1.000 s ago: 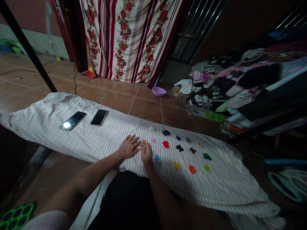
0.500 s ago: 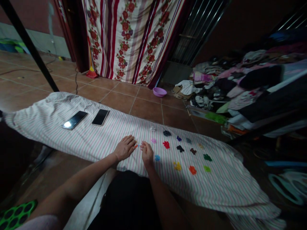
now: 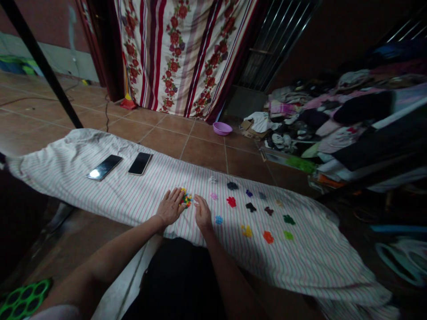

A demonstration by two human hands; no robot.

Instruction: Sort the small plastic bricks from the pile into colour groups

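Looking from the left, I notice first two phones, a shiny one [image 3: 105, 167] and a darker one [image 3: 140, 164], lying flat and smooth on the wrinkled cloth [image 3: 60, 164], which has thin stripes. Next comes the left hand [image 3: 171, 206], resting palm down with its fingers straight and slightly apart, grasping nothing that I can see. Half a second ago this hand covered nearly all of the mixed pile [image 3: 187, 199]; now it lies a little more to the left, and the small pieces of many colours show just beside its fingertips. This leaves them, I judge, easier to reach. The right hand [image 3: 203, 213] is close on their other side, its fingers half curled; whether a piece is between them, I cannot tell. Further right lie small, lumpy heaps, each of one colour: light blue [image 3: 219, 220], glossy red [image 3: 231, 202], yellow [image 3: 247, 231], black [image 3: 251, 207], orange [image 3: 268, 237], then lime [image 3: 288, 235] and dark green [image 3: 289, 219]. The pieces look like plastic, but their exact shape is too small to tell.
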